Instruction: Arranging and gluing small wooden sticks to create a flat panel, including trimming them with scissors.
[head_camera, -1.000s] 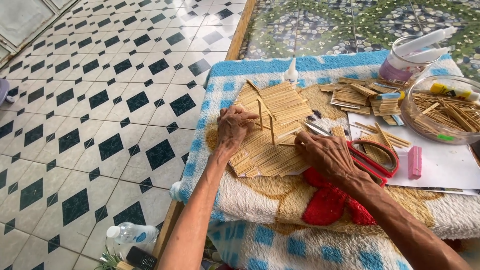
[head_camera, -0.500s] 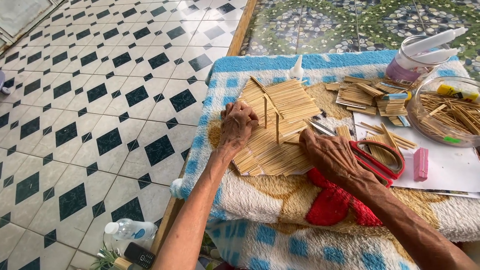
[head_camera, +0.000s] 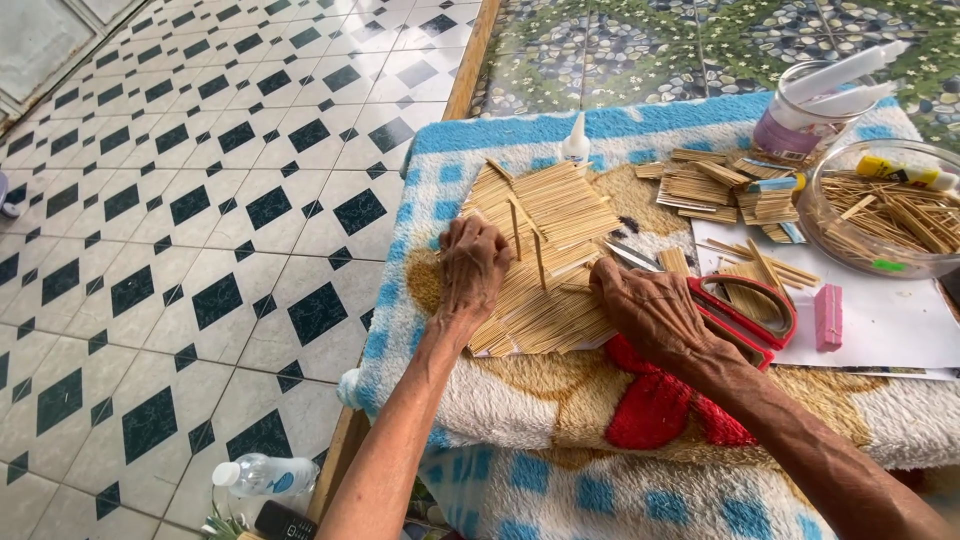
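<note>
Red scissors (head_camera: 757, 305), glue btl (head_camera: 575, 143), glass bowl (head_camera: 830, 235) w/ sticks, pink eraser (head_camera: 828, 317).

White floor tiles (head_camera: 200, 200) with black diamonds, left. Green floral mosaic tiles (head_camera: 640, 50) at top. Wooden strip (head_camera: 470, 60) between. Even daylight.

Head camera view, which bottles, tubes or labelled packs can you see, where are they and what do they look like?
Glue bottle: blanket's far edge, small, white, pointed tip.
Yellow tube: across the glass bowl, dark cap.
Plastic bottle: floor, lower left, clear, white cap, blue label.
Plastic tub: far right, clear, purple band.
</note>
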